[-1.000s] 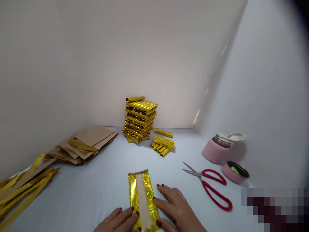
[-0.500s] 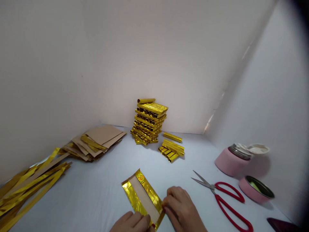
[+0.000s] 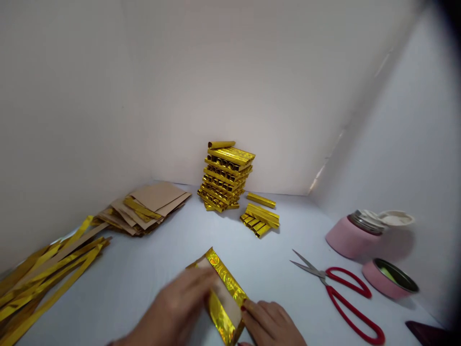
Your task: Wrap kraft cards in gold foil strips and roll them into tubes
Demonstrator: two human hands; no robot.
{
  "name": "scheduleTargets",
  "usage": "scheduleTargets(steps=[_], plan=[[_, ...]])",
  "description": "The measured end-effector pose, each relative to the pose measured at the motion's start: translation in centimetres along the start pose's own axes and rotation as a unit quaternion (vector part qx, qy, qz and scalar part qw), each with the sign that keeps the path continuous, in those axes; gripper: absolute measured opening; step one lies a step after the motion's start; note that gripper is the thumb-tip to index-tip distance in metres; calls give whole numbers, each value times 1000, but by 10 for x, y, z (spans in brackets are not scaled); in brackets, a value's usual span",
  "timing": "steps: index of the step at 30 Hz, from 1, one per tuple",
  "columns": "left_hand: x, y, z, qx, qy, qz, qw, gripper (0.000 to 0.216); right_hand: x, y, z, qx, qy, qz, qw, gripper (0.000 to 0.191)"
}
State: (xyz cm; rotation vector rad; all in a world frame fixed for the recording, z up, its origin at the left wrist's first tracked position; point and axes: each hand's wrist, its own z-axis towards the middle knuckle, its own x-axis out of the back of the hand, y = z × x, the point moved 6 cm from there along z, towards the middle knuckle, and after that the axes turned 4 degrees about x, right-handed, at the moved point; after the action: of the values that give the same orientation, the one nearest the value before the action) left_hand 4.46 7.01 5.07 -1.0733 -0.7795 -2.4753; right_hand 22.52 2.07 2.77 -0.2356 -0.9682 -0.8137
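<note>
In front of me a gold-foil-edged sheet of tan paper (image 3: 226, 307) lies at a slant on the white tabletop, its long gold borders folded up at the sides. My left hand (image 3: 180, 298), smeared by motion, crosses over the sheet's left part, fingers pointing to its middle; whether they grip the paper is unclear. At the sheet's lower right edge, my right hand (image 3: 272, 323) has closed fingers on the gold border. Scissors with red handles (image 3: 355, 307) lie with blades apart to the right of this hand.
Gold foil tubes (image 3: 226, 175) are stacked crosswise near the back wall, with several loose gold tubes (image 3: 260, 219) beside them. Tan and gold sheets (image 3: 158, 197) and gold strips (image 3: 54, 274) lie left. At right are a pink jar (image 3: 353, 235) and a pink bowl-like lid (image 3: 387, 281).
My left hand has moved up and across from the sheet's lower edge to over its left part. The right hand stays on the lower right edge; the view has shifted slightly.
</note>
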Motion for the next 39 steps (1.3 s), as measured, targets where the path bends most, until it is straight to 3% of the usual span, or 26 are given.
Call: scheduleTargets(steps=[2,3,6,8,11,15,20,26,30,33,39], plan=[[10,-35,5,70,-10,50,996,35,3,-1,4,-11,-5,19,1000,37],[7,-50,7,95,-49,72,992,36,3,-1,5,-19,-7,29,999,34],[-3,-70,11,79,-112,79,987,40,3,2,6,-30,-18,47,998,23],[-10,-66,12,57,-138,76,986,44,7,7,7,-21,-33,51,998,14],[-18,-47,9,32,-164,74,983,49,17,20,10,-27,-78,78,994,17],[-26,-18,-7,0,-137,110,984,56,24,38,5,-99,-127,116,980,23],[-26,3,-25,-14,-84,172,981,42,25,36,-8,-162,-70,142,974,30],[-14,5,-21,40,-81,96,991,38,27,34,-9,-215,-40,205,954,21],[-15,6,-14,87,-129,-21,988,10,28,35,-13,-211,-37,215,953,21],[-16,8,-9,96,-167,-78,978,17,30,35,-17,-201,-39,231,951,19],[-9,12,-5,73,-224,-58,970,8,32,35,-16,-203,-70,246,945,18]])
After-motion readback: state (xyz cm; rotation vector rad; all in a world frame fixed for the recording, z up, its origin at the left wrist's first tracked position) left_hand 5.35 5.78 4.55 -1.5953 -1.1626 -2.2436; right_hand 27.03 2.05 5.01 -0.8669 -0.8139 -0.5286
